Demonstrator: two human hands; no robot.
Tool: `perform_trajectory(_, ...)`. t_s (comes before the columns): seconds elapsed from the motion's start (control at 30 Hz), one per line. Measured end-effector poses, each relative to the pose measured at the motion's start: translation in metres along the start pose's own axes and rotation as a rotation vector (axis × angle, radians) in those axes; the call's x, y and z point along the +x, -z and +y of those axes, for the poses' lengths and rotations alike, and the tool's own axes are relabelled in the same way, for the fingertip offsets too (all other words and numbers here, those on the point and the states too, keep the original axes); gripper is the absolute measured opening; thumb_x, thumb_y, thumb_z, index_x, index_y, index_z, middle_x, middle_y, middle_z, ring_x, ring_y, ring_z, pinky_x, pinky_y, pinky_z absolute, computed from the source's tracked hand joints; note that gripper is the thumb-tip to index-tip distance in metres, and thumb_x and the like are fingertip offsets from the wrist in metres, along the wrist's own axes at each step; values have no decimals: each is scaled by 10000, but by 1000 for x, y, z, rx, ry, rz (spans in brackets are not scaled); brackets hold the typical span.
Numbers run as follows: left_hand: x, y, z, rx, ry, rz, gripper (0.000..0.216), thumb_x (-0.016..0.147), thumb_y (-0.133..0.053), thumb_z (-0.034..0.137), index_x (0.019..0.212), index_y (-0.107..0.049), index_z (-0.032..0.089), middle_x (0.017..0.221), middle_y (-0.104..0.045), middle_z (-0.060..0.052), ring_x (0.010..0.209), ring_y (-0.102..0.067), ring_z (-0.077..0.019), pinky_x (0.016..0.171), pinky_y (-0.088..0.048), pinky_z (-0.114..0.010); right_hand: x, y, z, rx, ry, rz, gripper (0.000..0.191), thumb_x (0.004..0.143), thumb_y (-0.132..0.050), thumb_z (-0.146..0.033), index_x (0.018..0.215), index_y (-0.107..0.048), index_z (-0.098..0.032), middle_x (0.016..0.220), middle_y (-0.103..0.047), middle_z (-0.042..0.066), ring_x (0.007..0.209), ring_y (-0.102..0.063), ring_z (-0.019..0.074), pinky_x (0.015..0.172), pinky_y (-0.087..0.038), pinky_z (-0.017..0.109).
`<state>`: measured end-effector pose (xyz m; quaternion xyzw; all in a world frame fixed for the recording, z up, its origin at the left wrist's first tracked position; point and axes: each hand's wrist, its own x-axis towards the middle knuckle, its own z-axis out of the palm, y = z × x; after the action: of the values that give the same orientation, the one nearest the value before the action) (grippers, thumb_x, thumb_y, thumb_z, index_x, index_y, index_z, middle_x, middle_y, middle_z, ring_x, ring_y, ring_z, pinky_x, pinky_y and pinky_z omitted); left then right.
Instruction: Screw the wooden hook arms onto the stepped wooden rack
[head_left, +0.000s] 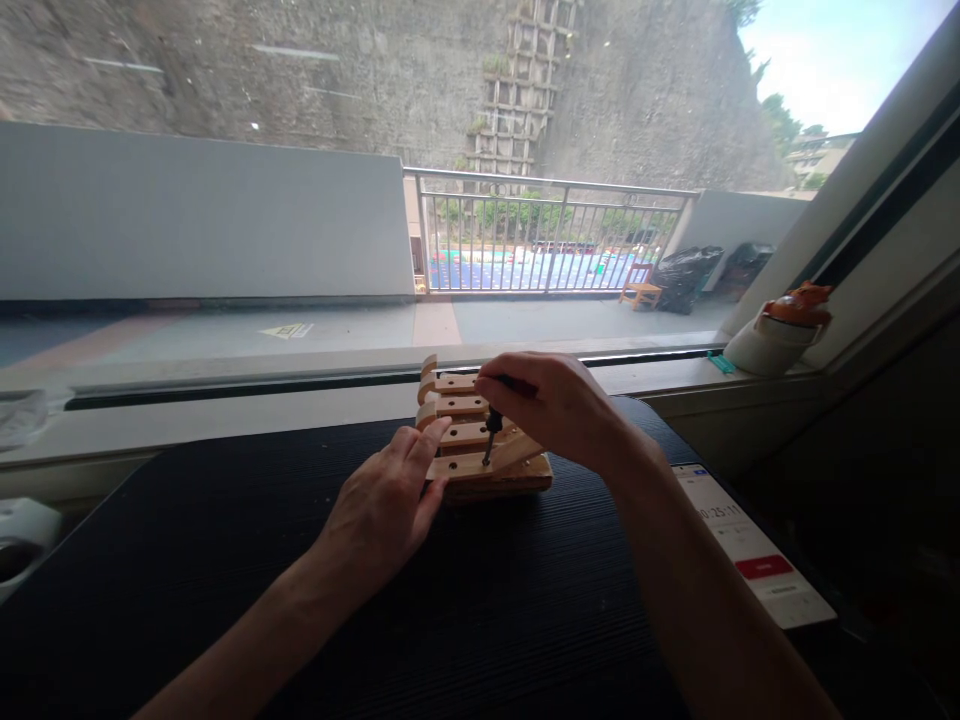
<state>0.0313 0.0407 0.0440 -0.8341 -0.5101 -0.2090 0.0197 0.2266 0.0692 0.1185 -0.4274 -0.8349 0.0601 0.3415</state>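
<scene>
A small wooden piece with several parallel slats (466, 433) and curved ends lies on the black table (480, 600). Dark screws or holes dot its slats. My right hand (551, 405) is closed around the handle of a screwdriver (493, 425), held nearly upright. Its tip meets a dark screw on the nearest slat. My left hand (390, 490) grips the left end of the wooden piece, thumb at the near side and fingers over the curved ends. Part of the wood is hidden behind my right hand.
To the right on the table lies a phone (750, 545) with a lit timer screen. A white pot with an orange figure (780, 335) stands on the windowsill at the right. The window and its sill (225, 410) run along the table's far edge. A white object (26, 540) is at far left.
</scene>
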Motion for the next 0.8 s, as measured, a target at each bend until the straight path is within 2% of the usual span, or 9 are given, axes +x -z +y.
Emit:
perform_trajectory(0.13, 0, 0, 0, -3, -3, 7, 508, 832, -446, 215, 1309, -273, 239, 1160, -495, -81, 986, -557, -209, 829, -482, -361, -1, 4, -3, 10, 28, -37, 254, 849, -422, -322, 907, -635, -196, 695, -589, -11, 610, -455, 82, 552, -281, 218)
perform_trajectory(0.37, 0, 1, 2, 1, 7, 3, 501, 833, -446, 221, 1305, -278, 233, 1154, -497, -83, 998, -553, -215, 826, -485, -363, 2, 2, 5, -28, -82, 31, 275, 833, -441, -356, 857, -654, -184, 624, -567, -13, 556, -430, 79, 540, -279, 219)
perform_trajectory(0.6, 1, 0, 1, -1, 8, -10, 499, 842, -432, 225, 1314, -270, 219, 1156, -490, -83, 976, -554, -206, 832, -478, -359, -1, 5, -8, 81, 0, -55, 288, 849, -406, -307, 914, -651, -169, 711, -609, 11, 611, -475, 91, 573, -310, 219)
perform_trajectory(0.8, 1, 0, 2, -4, 2, 7, 499, 836, -442, 220, 1305, -273, 240, 1141, -499, -79, 931, -572, -200, 804, -490, -359, 2, 0, -4, 76, -23, -23, 317, 854, -405, -364, 862, -647, -160, 650, -567, -4, 578, -430, 81, 545, -287, 218)
